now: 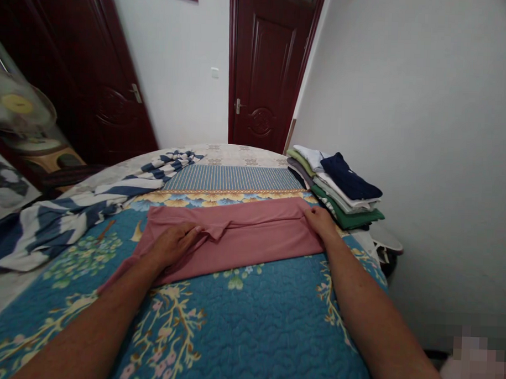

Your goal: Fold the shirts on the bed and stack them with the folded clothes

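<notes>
A pink garment [255, 234] lies folded lengthwise across a blue floral quilt [248, 327] on the bed. My left hand [173, 243] rests flat on the garment's left part, fingers stretched toward a crease in the middle. At the garment's far right end, my right hand [320, 220] lies on the cloth with its fingers curled over the edge; whether it grips the fabric is unclear.
A stack of folded clothes [340, 187] stands at the bed's right edge by the white wall. A blue-and-white striped cloth [90, 200] lies crumpled on the left. A fan [15, 109] stands at far left. Two dark red doors [268, 68] are behind the bed.
</notes>
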`<state>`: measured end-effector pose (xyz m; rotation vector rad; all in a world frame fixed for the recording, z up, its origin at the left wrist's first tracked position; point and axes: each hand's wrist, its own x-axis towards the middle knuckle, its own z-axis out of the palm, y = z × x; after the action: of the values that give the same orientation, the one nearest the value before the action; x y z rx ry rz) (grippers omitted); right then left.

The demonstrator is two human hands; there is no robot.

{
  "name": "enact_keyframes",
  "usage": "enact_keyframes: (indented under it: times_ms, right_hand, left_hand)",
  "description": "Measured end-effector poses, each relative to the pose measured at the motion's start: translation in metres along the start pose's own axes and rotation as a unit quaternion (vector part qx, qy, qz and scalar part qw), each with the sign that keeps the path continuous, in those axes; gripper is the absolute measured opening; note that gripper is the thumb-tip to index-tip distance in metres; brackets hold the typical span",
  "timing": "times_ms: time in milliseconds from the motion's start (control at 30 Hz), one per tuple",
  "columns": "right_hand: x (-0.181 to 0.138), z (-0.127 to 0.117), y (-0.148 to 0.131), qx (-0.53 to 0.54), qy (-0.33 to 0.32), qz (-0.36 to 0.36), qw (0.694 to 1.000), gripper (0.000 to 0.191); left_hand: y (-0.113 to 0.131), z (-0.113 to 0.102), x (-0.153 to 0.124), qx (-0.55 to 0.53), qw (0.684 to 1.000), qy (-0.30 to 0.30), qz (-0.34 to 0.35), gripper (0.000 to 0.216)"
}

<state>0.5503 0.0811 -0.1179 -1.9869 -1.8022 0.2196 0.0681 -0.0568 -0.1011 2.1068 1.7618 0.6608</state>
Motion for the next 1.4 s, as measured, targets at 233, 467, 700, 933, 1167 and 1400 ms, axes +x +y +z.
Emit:
enact_keyframes:
  times_ms: [233, 467, 700, 933, 1167, 1400]
  right_hand:
    - [0.003, 0.004, 0.010, 0.075, 0.027, -0.006, 0.997, 0.041]
    - [0.011, 0.015, 0.027, 0.150, 0.027, 0.030, 0.988, 0.039]
    - [0.010, 0.001, -0.010, 0.067, 0.021, -0.009, 0.997, 0.031]
    - [-0.047, 0.003, -0.149, -0.066, -0.001, -0.159, 0.985, 0.029]
    - [-0.115, 0.057, -0.215, -0.113, -0.092, -0.193, 0.970, 0.033]
    - [-0.098, 0.056, -0.197, -0.029, -0.089, -0.179, 0.979, 0.027]
  left_hand:
    - [-0.001, 0.005, 0.000, 0.016, 1.000, -0.007, 0.012, 0.052]
    - [-0.003, 0.008, 0.000, 0.017, 1.000, 0.007, 0.015, 0.048]
    - [-0.007, 0.012, 0.001, 0.017, 1.000, 0.013, 0.014, 0.045]
    - [-0.011, 0.014, 0.002, 0.021, 0.999, 0.011, 0.021, 0.044]
    - [-0.009, 0.014, 0.001, 0.025, 0.999, 0.015, 0.015, 0.043]
    - [-0.009, 0.015, 0.002, 0.020, 0.999, 0.018, 0.019, 0.041]
